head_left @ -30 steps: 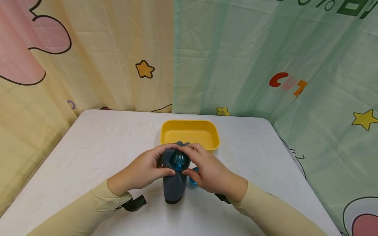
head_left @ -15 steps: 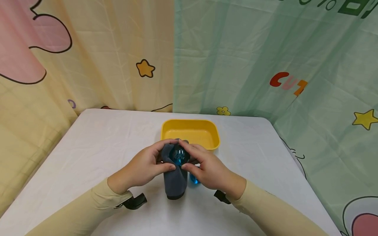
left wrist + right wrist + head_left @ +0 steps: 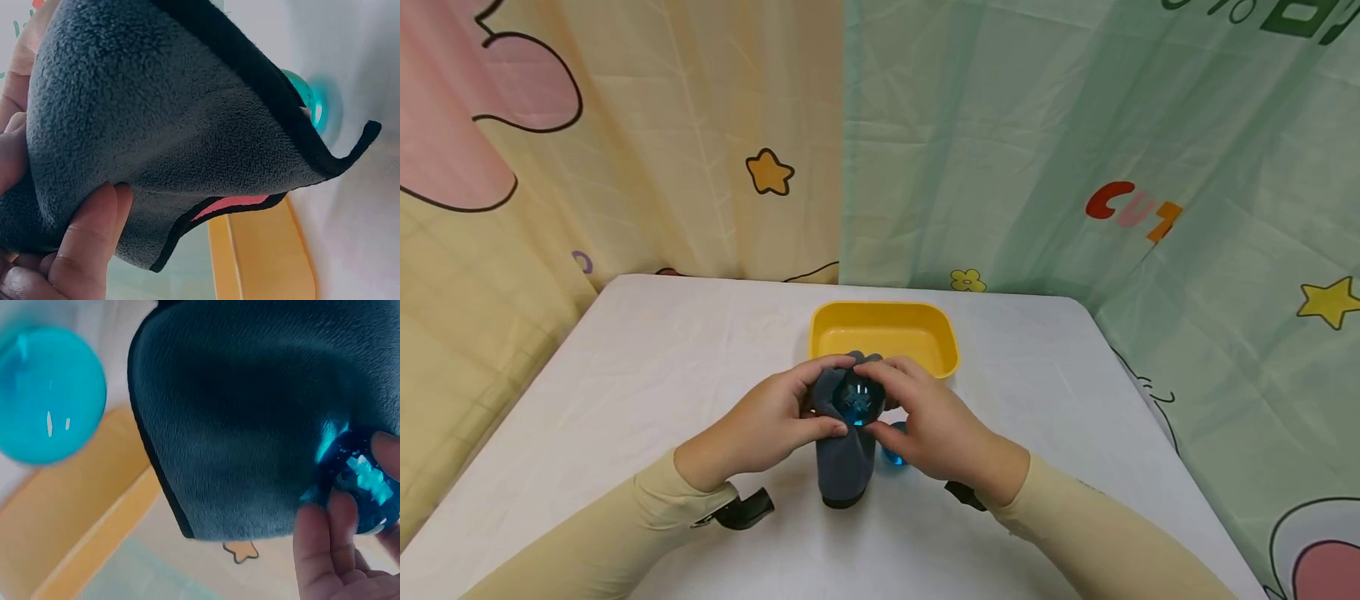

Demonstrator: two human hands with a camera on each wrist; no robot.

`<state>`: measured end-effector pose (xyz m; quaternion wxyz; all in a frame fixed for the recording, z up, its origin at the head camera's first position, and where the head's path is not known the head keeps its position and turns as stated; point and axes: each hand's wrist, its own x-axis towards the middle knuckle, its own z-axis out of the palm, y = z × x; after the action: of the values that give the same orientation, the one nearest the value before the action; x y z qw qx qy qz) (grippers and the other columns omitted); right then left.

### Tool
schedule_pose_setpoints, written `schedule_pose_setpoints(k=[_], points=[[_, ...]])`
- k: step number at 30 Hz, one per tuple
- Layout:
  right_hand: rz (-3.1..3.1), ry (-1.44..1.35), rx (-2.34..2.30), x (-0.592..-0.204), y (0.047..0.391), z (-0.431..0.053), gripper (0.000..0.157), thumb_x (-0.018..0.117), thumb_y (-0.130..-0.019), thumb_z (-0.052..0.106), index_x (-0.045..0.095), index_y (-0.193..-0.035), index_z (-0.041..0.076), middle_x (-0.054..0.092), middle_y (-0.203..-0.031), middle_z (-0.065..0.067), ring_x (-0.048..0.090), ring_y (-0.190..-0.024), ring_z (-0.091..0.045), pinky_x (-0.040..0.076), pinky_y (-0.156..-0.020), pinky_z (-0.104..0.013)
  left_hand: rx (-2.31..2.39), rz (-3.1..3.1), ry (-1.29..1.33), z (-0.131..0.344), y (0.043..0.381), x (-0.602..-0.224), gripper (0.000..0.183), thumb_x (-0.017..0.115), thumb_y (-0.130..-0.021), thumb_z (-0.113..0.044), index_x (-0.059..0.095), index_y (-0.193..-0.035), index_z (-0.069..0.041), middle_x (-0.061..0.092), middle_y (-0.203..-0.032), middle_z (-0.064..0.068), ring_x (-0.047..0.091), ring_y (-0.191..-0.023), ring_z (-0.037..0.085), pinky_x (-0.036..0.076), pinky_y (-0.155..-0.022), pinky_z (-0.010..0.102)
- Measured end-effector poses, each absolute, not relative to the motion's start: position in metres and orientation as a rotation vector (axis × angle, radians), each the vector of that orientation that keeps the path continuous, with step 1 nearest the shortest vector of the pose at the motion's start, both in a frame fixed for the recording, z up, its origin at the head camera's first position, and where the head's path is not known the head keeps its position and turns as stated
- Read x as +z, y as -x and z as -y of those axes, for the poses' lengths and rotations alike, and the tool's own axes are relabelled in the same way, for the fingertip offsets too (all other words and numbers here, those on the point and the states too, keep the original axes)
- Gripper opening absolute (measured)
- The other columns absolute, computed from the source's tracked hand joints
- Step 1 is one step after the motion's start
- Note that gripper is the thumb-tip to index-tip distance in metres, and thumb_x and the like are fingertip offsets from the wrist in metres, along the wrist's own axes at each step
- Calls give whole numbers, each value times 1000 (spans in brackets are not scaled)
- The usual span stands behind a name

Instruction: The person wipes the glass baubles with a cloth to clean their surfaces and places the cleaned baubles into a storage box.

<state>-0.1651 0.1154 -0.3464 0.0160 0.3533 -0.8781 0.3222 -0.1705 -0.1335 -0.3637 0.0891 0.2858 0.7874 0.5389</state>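
Observation:
In the head view, a clear blue glass ball (image 3: pixel 859 398) is cupped in a dark grey plush cloth (image 3: pixel 844 467) above the table. My left hand (image 3: pixel 767 421) grips the cloth behind the ball; in the left wrist view, its fingers (image 3: pixel 94 231) pinch the black-edged cloth (image 3: pixel 156 119). With thumb and fingers, my right hand (image 3: pixel 943 425) holds the ball from the right. The right wrist view shows this ball (image 3: pixel 369 481) between those fingers, against the cloth. A second blue ball (image 3: pixel 895 456) sits on the table, partly hidden by my right hand.
A yellow rectangular tray (image 3: pixel 943 367) stands just beyond my hands. The table has a white cover (image 3: pixel 700 333). Patterned curtains (image 3: pixel 970 167) hang behind it and along both sides.
Both hands and the cloth have risen slightly in the head view. My right fingers have shifted over the ball, and its inner pattern looks turned. The second ball stays put.

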Motion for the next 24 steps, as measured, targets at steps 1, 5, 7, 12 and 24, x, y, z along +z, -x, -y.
schedule_pose_setpoints(k=[1, 5, 7, 12, 24], points=[[2729, -1104, 987, -346, 165, -115, 66, 84, -91, 9, 54, -150, 13, 56, -137, -9, 63, -107, -16, 61, -93, -28, 1607, -2341, -853, 134, 170, -364, 72, 80, -94, -10, 45, -157, -7, 68, -138, 15, 72, -110, 20, 63, -88, 25], [2698, -1087, 1112, -347, 167, -116, 65, 85, -89, 9, 57, -149, 15, 57, -135, -7, 62, -105, -15, 61, -94, -28, 1611, -2349, -855, 135, 170, -364, 69, 79, -95, -11, 46, -156, -9, 69, -136, 14, 72, -105, 18, 63, -87, 25], [2681, -1078, 1258, -348, 168, -118, 67, 83, -90, 10, 57, -151, 16, 59, -135, -6, 64, -103, -14, 61, -94, -27, 1607, -2361, -860, 135, 170, -364, 68, 78, -96, -12, 46, -156, -10, 69, -133, 12, 70, -99, 17, 63, -85, 26], [2663, -1096, 1555, -349, 170, -120, 67, 74, -97, 11, 49, -159, 17, 60, -136, -9, 65, -98, -17, 61, -90, -24, 1610, -2366, -857, 135, 170, -365, 68, 79, -96, -13, 46, -156, -12, 68, -134, 11, 68, -93, 15, 63, -82, 26], [2798, -851, 1649, -347, 169, -115, 60, 78, -97, 17, 53, -149, 5, 67, -133, -11, 75, -101, -16, 63, -88, -25, 1632, -2333, -830, 134, 169, -363, 69, 78, -95, -9, 45, -157, -11, 66, -136, 17, 71, -103, 20, 63, -86, 26]])
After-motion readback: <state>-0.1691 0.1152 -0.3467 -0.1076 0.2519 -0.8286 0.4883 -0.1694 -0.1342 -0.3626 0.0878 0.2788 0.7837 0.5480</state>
